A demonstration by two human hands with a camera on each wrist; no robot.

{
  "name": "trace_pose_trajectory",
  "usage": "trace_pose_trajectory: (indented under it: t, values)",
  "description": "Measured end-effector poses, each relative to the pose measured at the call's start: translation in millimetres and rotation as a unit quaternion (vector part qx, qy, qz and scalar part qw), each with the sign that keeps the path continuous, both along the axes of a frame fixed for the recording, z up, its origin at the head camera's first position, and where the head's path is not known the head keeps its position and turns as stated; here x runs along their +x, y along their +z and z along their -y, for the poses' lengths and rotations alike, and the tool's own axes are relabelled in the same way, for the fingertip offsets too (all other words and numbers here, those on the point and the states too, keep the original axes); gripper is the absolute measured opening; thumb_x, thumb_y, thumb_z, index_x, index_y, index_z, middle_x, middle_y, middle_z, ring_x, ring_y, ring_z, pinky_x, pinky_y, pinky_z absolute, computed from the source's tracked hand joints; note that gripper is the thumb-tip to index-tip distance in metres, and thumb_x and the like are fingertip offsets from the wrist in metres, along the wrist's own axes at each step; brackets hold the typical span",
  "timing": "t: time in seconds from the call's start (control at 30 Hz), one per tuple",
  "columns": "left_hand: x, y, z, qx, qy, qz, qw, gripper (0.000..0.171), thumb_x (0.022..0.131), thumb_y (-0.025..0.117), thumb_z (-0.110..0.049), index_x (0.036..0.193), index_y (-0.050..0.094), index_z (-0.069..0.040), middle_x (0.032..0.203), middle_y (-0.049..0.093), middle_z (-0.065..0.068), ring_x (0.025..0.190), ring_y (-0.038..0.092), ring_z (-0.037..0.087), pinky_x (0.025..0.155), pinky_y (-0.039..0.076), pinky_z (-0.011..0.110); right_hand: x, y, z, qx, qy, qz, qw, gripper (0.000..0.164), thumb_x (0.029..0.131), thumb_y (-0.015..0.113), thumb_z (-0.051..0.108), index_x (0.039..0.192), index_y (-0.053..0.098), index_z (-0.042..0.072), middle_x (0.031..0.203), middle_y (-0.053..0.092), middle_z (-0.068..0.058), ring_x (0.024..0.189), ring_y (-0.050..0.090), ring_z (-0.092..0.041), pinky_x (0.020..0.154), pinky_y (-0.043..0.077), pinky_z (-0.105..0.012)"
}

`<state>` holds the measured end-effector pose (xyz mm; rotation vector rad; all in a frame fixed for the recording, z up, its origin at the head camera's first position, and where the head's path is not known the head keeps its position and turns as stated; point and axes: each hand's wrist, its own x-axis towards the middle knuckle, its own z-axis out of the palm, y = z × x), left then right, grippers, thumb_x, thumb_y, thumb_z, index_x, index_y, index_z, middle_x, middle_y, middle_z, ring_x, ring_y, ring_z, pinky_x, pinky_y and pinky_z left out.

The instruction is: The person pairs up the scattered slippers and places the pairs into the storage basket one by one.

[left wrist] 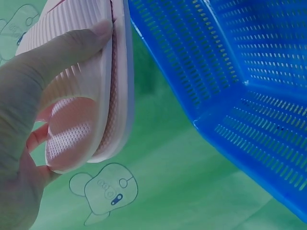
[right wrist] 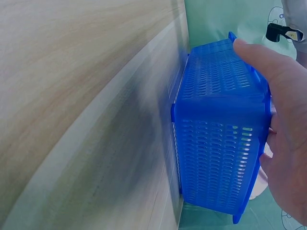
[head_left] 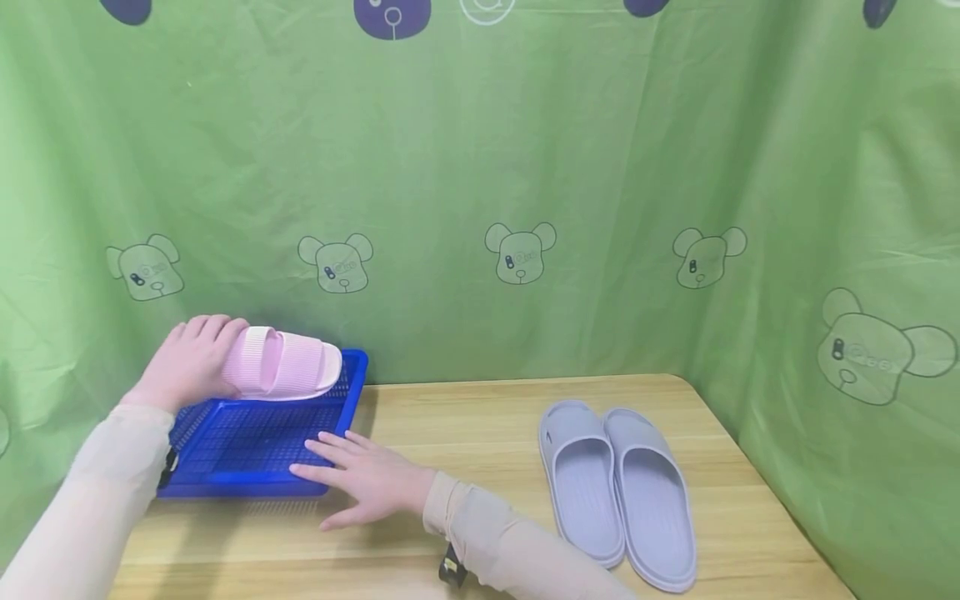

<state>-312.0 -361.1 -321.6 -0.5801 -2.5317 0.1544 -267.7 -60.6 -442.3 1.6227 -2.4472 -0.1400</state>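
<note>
Gripping pink slippers (head_left: 296, 367) above basket (head_left: 243, 482): left hand (head_left: 191, 358). Right hand (head_left: 378, 479) splayed, gripless, at its rim. Likely light, soft; pinch both midway.

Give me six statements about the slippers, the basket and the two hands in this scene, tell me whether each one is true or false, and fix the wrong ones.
1. The left hand holds the pink slippers. True.
2. The blue basket is upside down. False: the blue basket's open side faces up.
3. The right hand has its fingers spread at the edge of the blue basket. True.
4. The gray slippers sit side by side on the table, toes toward the green curtain. True.
5. The right hand grips the gray slippers. False: they lie on the table, apart from it.
6. The pink slippers lie on the bottom of the blue basket. False: the left hand holds them up.
</note>
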Motion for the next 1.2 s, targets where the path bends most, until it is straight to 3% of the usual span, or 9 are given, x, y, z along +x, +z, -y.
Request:
trace_pose_trajectory:
  t: [0.3,0.83,1.0,1.2]
  values:
    - [-4.7,-9.7,-8,-0.009,0.032,0.048,0.9983,0.102,0.045,0.091,-0.037,0.129,0.049,0.000,0.122,0.055,0.024,0.114,0.048,0.047,0.093,0.040,0.069,0.4,1.5,1,0.003,0.003,-0.004,1.000,0.083,0.089,0.044,0.071,0.156,0.011,0.034,0.164,0.017,-0.003,0.153,0.012,-0.022,0.126,0.013,-0.040]
    - [-14.7,-31.3,-12,-0.027,0.057,0.084,0.9945,0.104,0.046,0.092,-0.041,0.132,0.048,-0.003,0.126,0.055,0.020,0.117,0.048,0.046,0.086,0.046,0.067,-0.3,1.3,1,0.009,0.004,-0.003,1.000,0.083,0.089,0.044,0.071,0.156,0.011,0.035,0.164,0.019,-0.002,0.153,0.011,-0.020,0.126,0.014,-0.040]
    - [-18.5,-36.6,-14,-0.027,0.064,0.094,0.9931,0.104,0.044,0.093,-0.038,0.132,0.048,-0.003,0.126,0.055,0.019,0.117,0.047,0.045,0.079,0.048,0.066,-1.2,-0.4,1,0.008,0.003,0.000,1.000,0.083,0.089,0.043,0.071,0.156,0.010,0.035,0.164,0.018,-0.002,0.153,0.011,-0.020,0.126,0.013,-0.040]
    - [-20.0,-40.9,-18,-0.032,0.073,0.112,0.9905,0.105,0.043,0.093,-0.036,0.132,0.048,-0.003,0.127,0.054,0.020,0.118,0.046,0.046,0.081,0.048,0.068,-1.0,0.5,0,0.007,0.006,-0.005,1.000,0.083,0.089,0.045,0.071,0.156,0.012,0.035,0.163,0.020,-0.002,0.153,0.013,-0.020,0.126,0.015,-0.040]
